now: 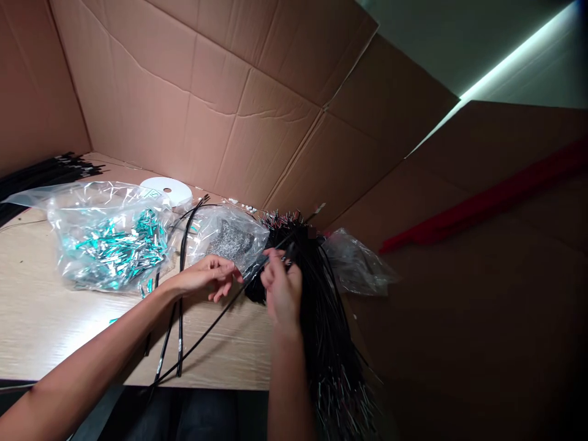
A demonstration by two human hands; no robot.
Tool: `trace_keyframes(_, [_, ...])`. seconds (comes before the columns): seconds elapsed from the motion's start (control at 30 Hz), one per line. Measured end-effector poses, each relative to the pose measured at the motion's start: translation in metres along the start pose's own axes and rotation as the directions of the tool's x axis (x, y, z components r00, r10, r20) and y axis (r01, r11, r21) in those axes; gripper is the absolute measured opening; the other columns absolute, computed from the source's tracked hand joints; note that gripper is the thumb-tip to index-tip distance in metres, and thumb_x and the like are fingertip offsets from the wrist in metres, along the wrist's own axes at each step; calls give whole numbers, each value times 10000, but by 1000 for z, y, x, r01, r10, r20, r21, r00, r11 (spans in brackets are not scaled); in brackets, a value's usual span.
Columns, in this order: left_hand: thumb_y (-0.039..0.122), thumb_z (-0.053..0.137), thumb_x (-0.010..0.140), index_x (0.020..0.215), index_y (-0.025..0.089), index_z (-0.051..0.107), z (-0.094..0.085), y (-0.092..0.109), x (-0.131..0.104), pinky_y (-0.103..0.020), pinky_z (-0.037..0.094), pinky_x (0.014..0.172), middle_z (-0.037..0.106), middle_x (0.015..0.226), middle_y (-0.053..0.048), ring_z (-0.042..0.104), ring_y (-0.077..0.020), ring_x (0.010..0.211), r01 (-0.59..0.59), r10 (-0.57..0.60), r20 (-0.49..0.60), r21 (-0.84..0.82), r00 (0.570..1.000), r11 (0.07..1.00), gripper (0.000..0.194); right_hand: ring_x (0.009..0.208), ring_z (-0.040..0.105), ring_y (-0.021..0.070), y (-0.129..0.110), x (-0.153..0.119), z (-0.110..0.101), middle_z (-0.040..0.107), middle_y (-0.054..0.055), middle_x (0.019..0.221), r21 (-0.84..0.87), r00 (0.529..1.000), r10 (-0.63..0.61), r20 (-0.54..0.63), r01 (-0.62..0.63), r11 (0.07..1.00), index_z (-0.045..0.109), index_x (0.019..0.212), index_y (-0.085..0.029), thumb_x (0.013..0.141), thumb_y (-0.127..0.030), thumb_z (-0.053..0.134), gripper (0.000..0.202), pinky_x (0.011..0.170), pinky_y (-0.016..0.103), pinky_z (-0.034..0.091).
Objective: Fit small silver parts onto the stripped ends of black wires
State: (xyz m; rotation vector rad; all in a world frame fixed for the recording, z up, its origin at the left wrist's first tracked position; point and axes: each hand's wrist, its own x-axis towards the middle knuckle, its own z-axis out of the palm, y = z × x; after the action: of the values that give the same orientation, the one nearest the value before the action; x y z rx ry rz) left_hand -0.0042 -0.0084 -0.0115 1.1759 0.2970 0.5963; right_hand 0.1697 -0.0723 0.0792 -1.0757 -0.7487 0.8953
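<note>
My right hand [281, 285] is closed in a pinch around a thin black cable [215, 323], in front of a thick bundle of black cables [328, 331]. The held cable slants from the table's front edge up past my fingers. Just left of it is my left hand [217, 278], its fingers loosely bent and apart, with nothing visible in them. Behind the left hand lies a clear bag of small silvery metal pieces [234, 241]. A few more black cables [180, 318] lie under my left forearm. The exact grip of my right fingertips is dark and blurred.
A larger clear bag holds teal and silver strips [119, 245] at the left. Behind it rests a white disc [177, 191]. More black cables [41, 174] lie far left. Cardboard walls [206, 92] enclose the wooden table [37, 331]. A crumpled clear bag [361, 266] sits right.
</note>
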Motion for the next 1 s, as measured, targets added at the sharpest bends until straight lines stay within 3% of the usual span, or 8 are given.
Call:
trace_keyframes(0.1, [697,666,972,1034,82,768,-7,0,2,-193,379,408,689,655,-70,594,-126,460,-18,15,-128,-16,992,1000,627,482,186,65,-51,15,-15,247,-119,596,200,996,-39,-83,55,978,647,804,-195,765,-382,849,278,414,189,198])
trace_keyframes(0.2, [750,591,981,1042,71,774,-12,0,3,-225,426,422,712,684,-111,637,-162,487,7,-15,-81,-98,997,995,706,478,142,77,-100,31,-42,198,-111,650,236,955,-214,-203,260,936,574,820,-212,893,-267,708,162,408,200,196])
trace_keyframes(0.33, [760,510,1004,1162,58,771,-14,0,-1,-267,484,462,753,772,-177,716,-230,568,82,-61,98,-238,993,968,766,487,154,92,-142,41,-76,188,-88,675,180,815,-346,-466,469,864,526,758,-218,927,-146,555,185,397,221,175])
trace_keyframes(0.4, [709,545,1015,1229,59,757,-12,1,-2,-269,504,473,766,819,-184,734,-237,595,55,-25,111,-273,994,960,717,501,159,97,-150,38,-85,209,-75,659,167,743,-344,-574,518,839,532,705,-211,903,-87,496,237,392,226,165])
trace_keyframes(0.5, [602,686,987,1333,82,727,-9,3,-2,-256,520,470,781,884,-172,755,-237,638,-39,55,48,-284,997,958,626,514,176,99,-150,25,-88,242,-59,630,135,671,-341,-658,551,824,560,645,-201,874,-48,483,286,392,226,181])
trace_keyframes(0.7, [367,956,799,1097,90,810,-6,2,3,-192,520,479,780,858,-120,746,-181,671,-195,130,-247,-261,960,945,432,510,184,96,-134,-21,-74,275,-47,611,17,664,-435,-608,559,829,666,666,-193,785,-94,598,169,392,232,202])
trace_keyframes(0.87, [362,1003,743,1048,69,803,-10,5,7,-162,474,471,700,723,-39,608,-88,556,-377,200,-458,-335,866,863,467,506,181,88,-102,-87,-70,273,-60,622,-220,714,-466,-522,414,883,754,782,-197,823,-207,729,49,419,268,170])
trace_keyframes(1.0, [435,950,816,1089,88,760,-6,8,9,-252,626,713,737,885,-83,707,-154,782,-439,224,-502,-366,836,821,481,474,240,86,-52,-152,-87,292,-89,572,-249,817,-197,-542,68,966,795,1014,-241,851,-576,851,377,450,256,219])
